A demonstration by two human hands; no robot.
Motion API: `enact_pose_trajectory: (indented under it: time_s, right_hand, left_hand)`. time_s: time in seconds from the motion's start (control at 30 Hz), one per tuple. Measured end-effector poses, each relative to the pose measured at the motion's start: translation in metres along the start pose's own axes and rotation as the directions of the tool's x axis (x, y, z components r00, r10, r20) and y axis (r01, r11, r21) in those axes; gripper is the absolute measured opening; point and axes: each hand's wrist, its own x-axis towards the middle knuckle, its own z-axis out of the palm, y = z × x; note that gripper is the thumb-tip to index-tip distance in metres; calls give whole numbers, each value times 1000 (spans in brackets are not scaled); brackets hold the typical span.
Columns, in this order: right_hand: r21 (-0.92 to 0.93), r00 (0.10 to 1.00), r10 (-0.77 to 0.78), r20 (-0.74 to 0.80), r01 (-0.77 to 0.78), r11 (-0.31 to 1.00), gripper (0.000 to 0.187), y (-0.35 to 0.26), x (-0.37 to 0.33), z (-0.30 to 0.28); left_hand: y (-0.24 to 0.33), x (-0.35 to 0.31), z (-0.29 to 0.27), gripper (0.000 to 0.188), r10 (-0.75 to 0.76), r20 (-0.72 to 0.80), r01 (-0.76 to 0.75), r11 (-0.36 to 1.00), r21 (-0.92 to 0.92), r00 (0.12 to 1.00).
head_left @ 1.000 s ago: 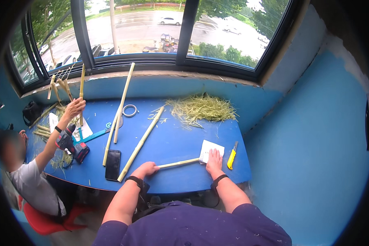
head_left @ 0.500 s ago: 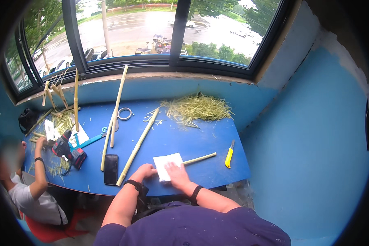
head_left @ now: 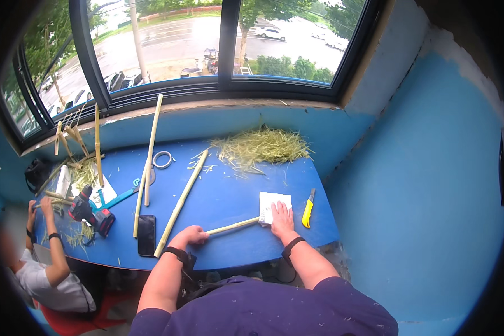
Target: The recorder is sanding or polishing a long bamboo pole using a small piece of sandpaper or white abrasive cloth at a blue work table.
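At the near end of its slim bamboo stick (head_left: 232, 226), my left hand (head_left: 194, 236) is closed around the stick. The stick lies low over the blue table, pointing right. Its far end goes under a folded white sheet (head_left: 267, 201), whose material I cannot make out. My right hand (head_left: 283, 219) lies on that sheet with its fingers stretched out flat, pressing it down over the stick. A yellow utility knife (head_left: 307, 214) with its blade out lies just right of my right hand. Left of my left hand lies a thicker bamboo pole (head_left: 182, 204).
On the blue table (head_left: 229, 196) lie a black phone (head_left: 146, 235), long bamboo poles (head_left: 153, 140), a tape roll (head_left: 163, 160), a teal-handled saw (head_left: 117, 200), a cordless drill (head_left: 89, 213) and a straw heap (head_left: 263, 147). A seated person (head_left: 56, 280) works at the left.
My right hand and the white sheet have slid right along the stick, from near my left hand to its far end. The person at left has raised their hands.
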Motion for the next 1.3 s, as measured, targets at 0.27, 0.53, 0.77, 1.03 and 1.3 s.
enact_pose_trajectory:
  time_s: [0.27, 0.53, 0.77, 1.03, 1.3]
  right_hand:
    - [22, 977, -70, 200, 67, 997, 79, 7, 8, -28]
    - [-56, 991, 10, 132, -3, 998, 71, -6, 5, -6]
    - [64, 965, -197, 175, 188, 980, 69, -132, -32, -4]
    - [51, 881, -466, 83, 463, 885, 61, -155, -52, -9]
    - [-95, 999, 48, 22, -45, 994, 64, 17, -12, -8]
  left_hand:
    - [-3, 0, -4, 42, 63, 84, -75, 986, 151, 995]
    - [-13, 14, 10, 38, 154, -82, -138, 975, 176, 985]
    - [-3, 4, 10, 39, 95, -90, -75, 977, 201, 991]
    - [-8, 8, 14, 43, 100, -189, -60, 977, 203, 977]
    - [-5, 3, 12, 42, 47, -125, -28, 988, 151, 991]
